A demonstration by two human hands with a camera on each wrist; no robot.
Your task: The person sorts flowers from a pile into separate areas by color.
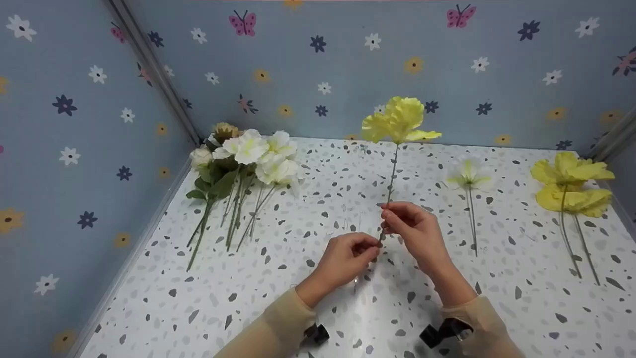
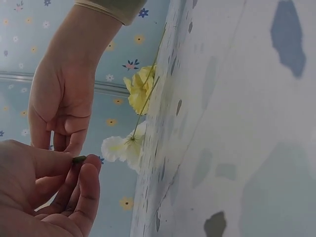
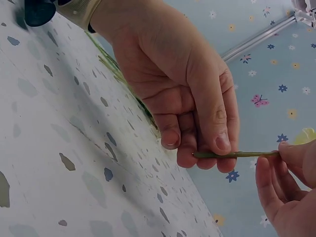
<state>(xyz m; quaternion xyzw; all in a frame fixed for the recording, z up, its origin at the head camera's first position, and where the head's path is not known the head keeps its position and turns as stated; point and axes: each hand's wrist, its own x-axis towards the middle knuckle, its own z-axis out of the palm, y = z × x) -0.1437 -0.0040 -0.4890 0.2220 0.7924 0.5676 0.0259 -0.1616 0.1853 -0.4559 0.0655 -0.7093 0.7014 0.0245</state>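
A yellow flower [image 1: 400, 122] with ruffled petals on a thin stem stands nearly upright, held above the table. My left hand [image 1: 348, 261] pinches the stem near its lower end, between thumb and fingertips. A little higher up, my right hand [image 1: 417, 233] pinches the same stem. From the left wrist, the green stem end [image 2: 79, 159] pokes out of the left hand's fingers. In the right wrist view, a bare length of stem [image 3: 252, 154] runs between the left hand [image 3: 182, 94] and the right hand [image 3: 291, 182].
White flowers [image 1: 276, 166] and a leafy cream rose [image 1: 201, 159] lie in a bunch at the back left. White flowers [image 1: 468, 176] lie right of my hands, two yellow ones [image 1: 571, 174] farther right. Patterned blue panels [image 1: 318, 69] border the speckled table [image 1: 348, 194].
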